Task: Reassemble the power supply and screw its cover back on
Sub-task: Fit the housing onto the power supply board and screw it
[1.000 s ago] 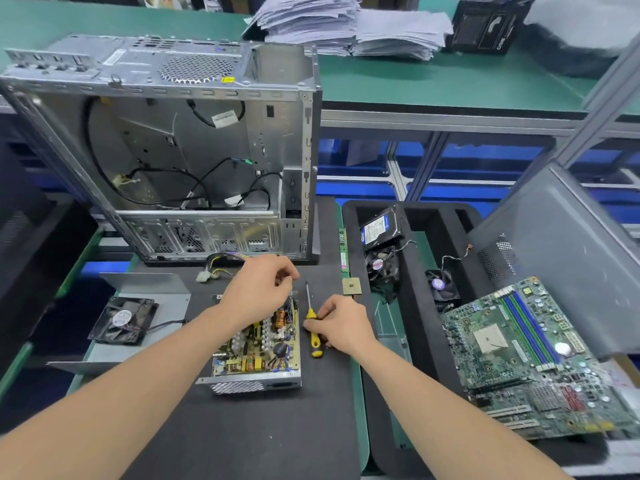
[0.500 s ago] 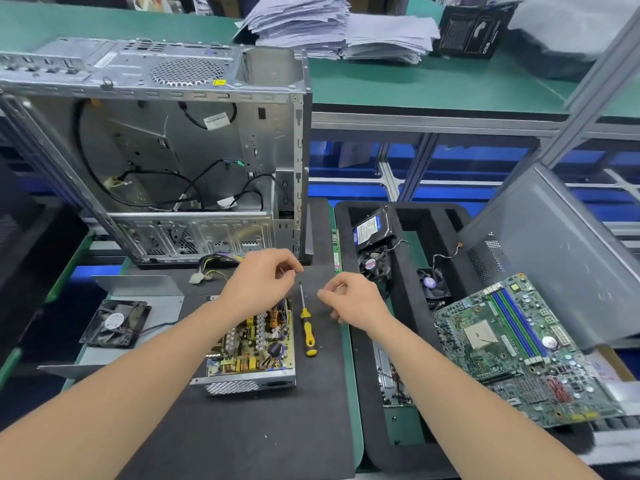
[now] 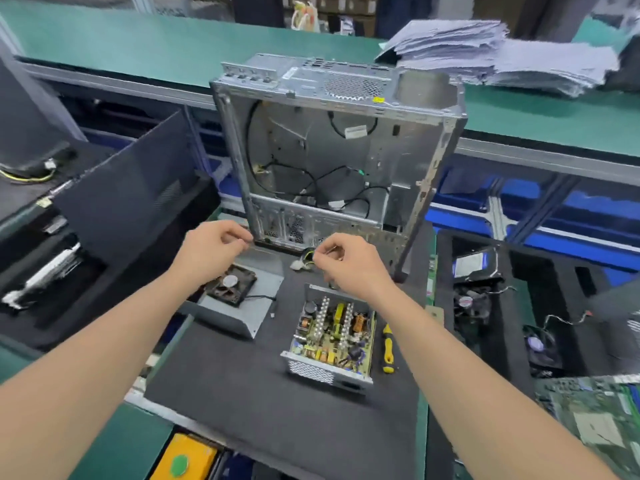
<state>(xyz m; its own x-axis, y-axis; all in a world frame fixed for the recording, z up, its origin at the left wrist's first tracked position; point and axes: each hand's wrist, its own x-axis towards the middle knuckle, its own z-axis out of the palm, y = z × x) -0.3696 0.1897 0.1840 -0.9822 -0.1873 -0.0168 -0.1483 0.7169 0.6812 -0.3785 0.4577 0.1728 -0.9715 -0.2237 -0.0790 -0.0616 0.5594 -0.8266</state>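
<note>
Both hands have lifted: left hand [image 3: 214, 252] off the open power supply [image 3: 330, 339], right hand [image 3: 348, 263] off the screwdriver [image 3: 388, 348] at its 3 o'clock. Both curl; whether either pinches a screw, cannot tell. Loose cover [image 3: 242, 315] lies at 10 o'clock, unfitted

My right hand [image 3: 349, 263] is covering the far rim of the power supply [image 3: 332, 337] and part of the wire bundle [image 3: 304, 259]. Its fingertips are pressing together, perhaps on something tiny, but the blur is hiding whatever is there. My left hand [image 3: 207, 251] is curling too, and I am not making out whether it is holding anything. My right forearm is hiding the shaft of the screwdriver [image 3: 388, 348], leaving only the yellow handle showing. My left wrist is overlapping a corner of the fan [image 3: 230, 285]. The motherboard [image 3: 595, 420] is running off the right edge, and a yellow object [image 3: 187, 459] is being cut by the bottom edge.
</note>
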